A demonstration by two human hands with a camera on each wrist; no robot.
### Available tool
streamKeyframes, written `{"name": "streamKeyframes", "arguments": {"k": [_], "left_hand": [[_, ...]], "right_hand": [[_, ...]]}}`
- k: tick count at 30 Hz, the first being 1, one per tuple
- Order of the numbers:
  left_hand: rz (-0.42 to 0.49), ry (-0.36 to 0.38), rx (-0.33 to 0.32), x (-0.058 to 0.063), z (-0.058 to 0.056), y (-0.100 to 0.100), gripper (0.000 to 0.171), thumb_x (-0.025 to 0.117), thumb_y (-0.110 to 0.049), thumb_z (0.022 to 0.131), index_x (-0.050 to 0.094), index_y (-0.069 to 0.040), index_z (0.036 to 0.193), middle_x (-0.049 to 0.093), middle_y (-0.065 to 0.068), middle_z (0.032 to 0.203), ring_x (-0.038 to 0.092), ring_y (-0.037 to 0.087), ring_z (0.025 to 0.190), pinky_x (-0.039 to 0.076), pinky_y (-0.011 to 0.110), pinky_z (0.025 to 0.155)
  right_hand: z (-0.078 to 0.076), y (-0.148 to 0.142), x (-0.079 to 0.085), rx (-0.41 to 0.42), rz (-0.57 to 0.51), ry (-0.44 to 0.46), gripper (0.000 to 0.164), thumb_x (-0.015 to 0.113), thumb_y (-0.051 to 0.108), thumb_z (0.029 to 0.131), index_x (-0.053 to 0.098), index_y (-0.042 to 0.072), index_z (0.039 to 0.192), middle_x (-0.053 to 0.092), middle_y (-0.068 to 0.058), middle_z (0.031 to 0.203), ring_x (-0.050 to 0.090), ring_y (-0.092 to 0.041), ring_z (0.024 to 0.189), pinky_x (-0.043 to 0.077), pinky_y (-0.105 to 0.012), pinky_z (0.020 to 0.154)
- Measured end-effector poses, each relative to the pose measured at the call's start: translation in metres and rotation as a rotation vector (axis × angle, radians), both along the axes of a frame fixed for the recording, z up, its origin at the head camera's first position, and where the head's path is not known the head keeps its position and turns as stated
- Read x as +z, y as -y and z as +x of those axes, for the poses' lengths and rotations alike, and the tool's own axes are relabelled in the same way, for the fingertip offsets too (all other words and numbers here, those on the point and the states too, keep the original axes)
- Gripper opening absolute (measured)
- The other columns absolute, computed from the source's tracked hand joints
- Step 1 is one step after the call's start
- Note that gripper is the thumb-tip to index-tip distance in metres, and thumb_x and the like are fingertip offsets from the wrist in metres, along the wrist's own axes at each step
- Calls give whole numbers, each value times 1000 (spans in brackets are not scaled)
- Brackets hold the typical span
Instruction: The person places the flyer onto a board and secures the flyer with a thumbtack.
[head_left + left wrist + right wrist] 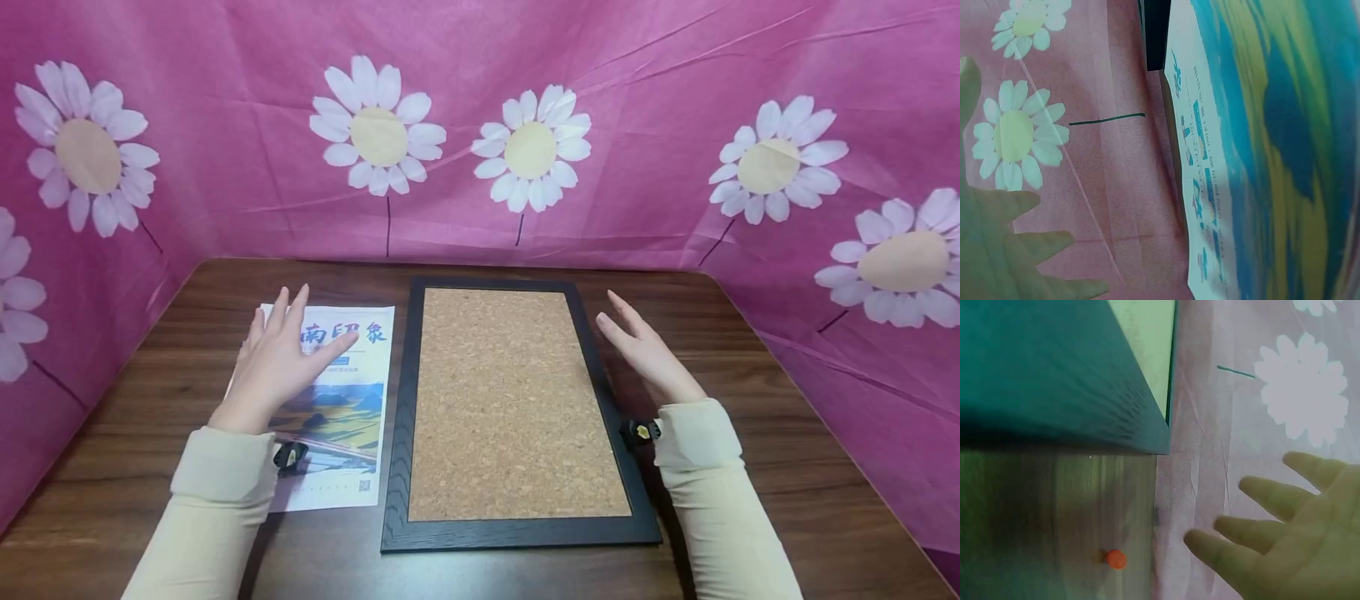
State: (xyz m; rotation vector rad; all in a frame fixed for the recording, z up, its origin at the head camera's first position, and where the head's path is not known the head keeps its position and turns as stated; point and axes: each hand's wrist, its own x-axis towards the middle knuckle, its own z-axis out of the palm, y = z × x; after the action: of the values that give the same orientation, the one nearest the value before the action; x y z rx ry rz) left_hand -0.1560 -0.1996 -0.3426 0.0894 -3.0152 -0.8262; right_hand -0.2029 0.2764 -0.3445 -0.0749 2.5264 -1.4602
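A black-framed cork board (517, 400) lies on the table between the two hands. To its left is a printed poster (330, 492) with large blue characters and a landscape picture. My left hand (273, 367) hovers over the poster with fingers spread, covering part of its upper left side. Beyond the board's right edge, my right hand (651, 354) is held in the air, its fingers extended and holding nothing. In the right wrist view, a small round orange thing (1115, 559) sits on the table beside the board; in the head view it does not show.
The brown wooden table (780, 483) runs out on both sides of the board and poster. A pink cloth (465, 225) printed with white daisies hangs behind the table and along its sides. Each wrist carries a small black camera (289, 456) at the cuff.
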Motion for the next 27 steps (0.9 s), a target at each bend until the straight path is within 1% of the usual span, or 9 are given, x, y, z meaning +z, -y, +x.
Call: {"name": "streamKeyframes", "arguments": {"k": [2,7,10,12,14,17,21,25,27], "left_hand": [[20,-1,-4,-1,0,1,110,48,-80,84,-2,-20,161,-5,19,166,-7,56,146,6,79,107],[55,-20,-22,-2,0,3,106,49,-74,88,2,-13,160,0,24,165,3,57,146,7,72,113],[81,-34,-18,0,-1,5,104,51,-71,90,5,-9,160,4,26,164,7,55,147,10,73,112],[113,-36,-17,0,-1,7,102,52,-68,91,5,-8,160,4,27,164,8,54,147,11,74,111],[151,-31,-18,1,0,11,100,52,-66,92,5,-8,160,4,26,164,7,52,148,11,76,110],[212,-3,-20,1,0,17,98,51,-64,94,2,-11,160,1,25,165,2,51,149,8,77,109],[252,52,-12,2,0,28,97,49,-65,94,1,-12,160,0,24,165,3,52,149,11,76,109],[256,118,-20,1,1,42,98,47,-64,95,-1,-8,159,3,26,164,13,54,146,17,73,111],[271,150,-23,0,3,48,98,47,-64,95,-2,-8,159,3,27,164,15,54,145,18,72,111]], "right_hand": [[1,-3,-2,8,-92,23,77,46,49,102,4,23,161,-1,-12,168,1,-36,153,7,-71,115],[2,-11,-5,12,-155,4,74,44,43,104,6,14,161,9,-19,166,9,-38,152,13,-63,118],[1,-18,-11,26,-182,-9,77,46,46,103,8,10,160,16,-24,163,22,-39,148,31,-49,115],[-1,-24,-19,51,-230,-12,76,48,45,103,13,8,159,24,-24,161,38,-32,140,42,-37,106],[-2,-29,-24,101,-242,-8,74,48,42,103,15,5,158,28,-26,158,52,-23,128,48,-29,96],[-2,-33,-26,179,-213,8,72,50,37,103,17,0,156,31,-31,154,61,-7,112,52,-24,89],[3,-32,-19,234,-103,44,69,50,30,104,17,-4,155,30,-37,151,61,1,105,53,-25,89],[5,-32,-19,226,-38,72,65,52,22,104,20,-2,155,35,-33,149,60,-4,108,54,-28,87],[4,-32,-20,222,-8,72,66,54,23,103,22,-1,155,37,-32,149,60,-8,110,55,-29,85]]}}
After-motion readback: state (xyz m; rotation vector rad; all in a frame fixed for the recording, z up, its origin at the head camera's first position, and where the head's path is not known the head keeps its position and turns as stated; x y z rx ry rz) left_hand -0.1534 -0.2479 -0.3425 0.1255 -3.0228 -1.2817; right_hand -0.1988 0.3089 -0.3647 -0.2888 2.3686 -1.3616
